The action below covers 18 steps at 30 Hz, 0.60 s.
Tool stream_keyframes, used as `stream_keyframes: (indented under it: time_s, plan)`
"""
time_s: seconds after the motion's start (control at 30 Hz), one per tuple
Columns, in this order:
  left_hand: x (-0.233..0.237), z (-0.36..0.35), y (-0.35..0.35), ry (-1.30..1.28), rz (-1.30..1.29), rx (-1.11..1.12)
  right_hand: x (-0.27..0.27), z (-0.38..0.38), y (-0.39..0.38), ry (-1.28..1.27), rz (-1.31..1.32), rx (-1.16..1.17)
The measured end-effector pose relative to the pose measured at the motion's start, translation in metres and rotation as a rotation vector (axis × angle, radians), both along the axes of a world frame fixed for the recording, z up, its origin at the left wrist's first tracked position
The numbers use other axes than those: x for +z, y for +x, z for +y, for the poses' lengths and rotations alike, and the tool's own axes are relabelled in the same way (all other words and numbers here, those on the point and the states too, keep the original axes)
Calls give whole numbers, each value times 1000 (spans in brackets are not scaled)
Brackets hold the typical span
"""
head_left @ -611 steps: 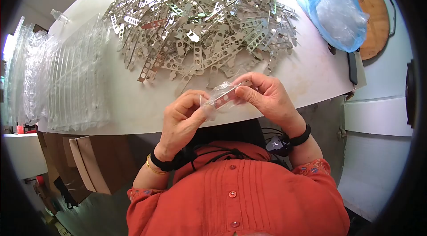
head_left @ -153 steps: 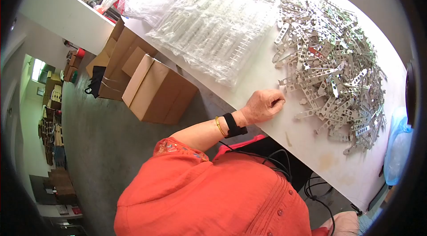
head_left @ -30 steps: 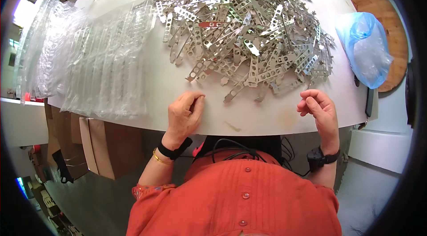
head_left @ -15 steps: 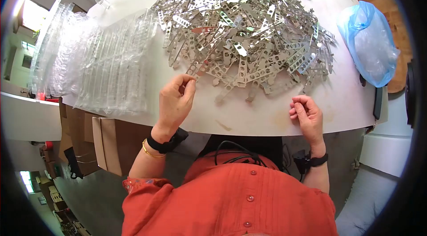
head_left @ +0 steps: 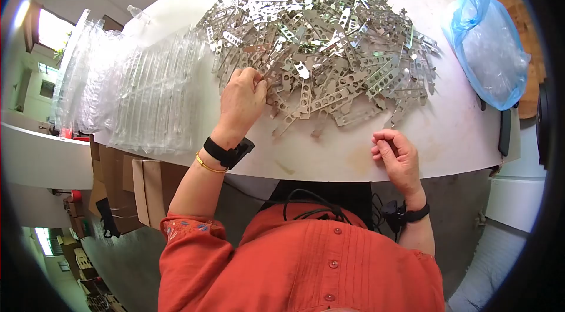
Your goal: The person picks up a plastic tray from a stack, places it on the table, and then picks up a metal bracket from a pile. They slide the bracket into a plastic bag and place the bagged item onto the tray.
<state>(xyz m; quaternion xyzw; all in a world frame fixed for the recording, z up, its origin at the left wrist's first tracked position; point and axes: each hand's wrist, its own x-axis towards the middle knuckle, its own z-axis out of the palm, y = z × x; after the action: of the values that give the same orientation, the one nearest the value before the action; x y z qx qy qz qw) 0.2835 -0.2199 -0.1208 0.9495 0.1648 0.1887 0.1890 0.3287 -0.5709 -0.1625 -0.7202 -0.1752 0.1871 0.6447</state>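
Note:
A big pile of perforated metal strips (head_left: 329, 35) covers the far middle of the white table (head_left: 453, 135). My left hand (head_left: 241, 103) reaches into the pile's near left edge, its curled fingertips on the strips; whether it grips one is hidden by the fingers. Apart from the pile, my right hand (head_left: 394, 156) rests near the table's front edge, fingers curled in, nothing visible in it. Both wrists carry black bands, and there is a gold bangle on the left.
Rows of clear plastic sleeves (head_left: 147, 94) with strips inside lie to the left of the pile. At the right edge sits a blue plastic bag (head_left: 491, 47) beside a dark object (head_left: 505, 130). Cardboard boxes (head_left: 147, 185) stand on the floor under the table's left side.
My left hand has moved forward from the table's front edge into the strip pile. My right hand has stayed near the front edge, curled. The view has tilted slightly.

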Motion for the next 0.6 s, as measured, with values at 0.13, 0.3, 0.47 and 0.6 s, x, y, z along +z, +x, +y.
stream_keyframes:
  time_s: [0.13,0.3,0.47,0.6]
  plan:
    - [1,0,5,9,34,43,-1,-1,0,10,-1,5]
    - [-1,6,10,21,-1,52,0,-1,1,15,-6,8]
    - [-4,12,13,-54,-85,34,0,0,0,20,-17,7]
    - [17,0,8,-421,-55,57,0,0,0,10,-17,3]
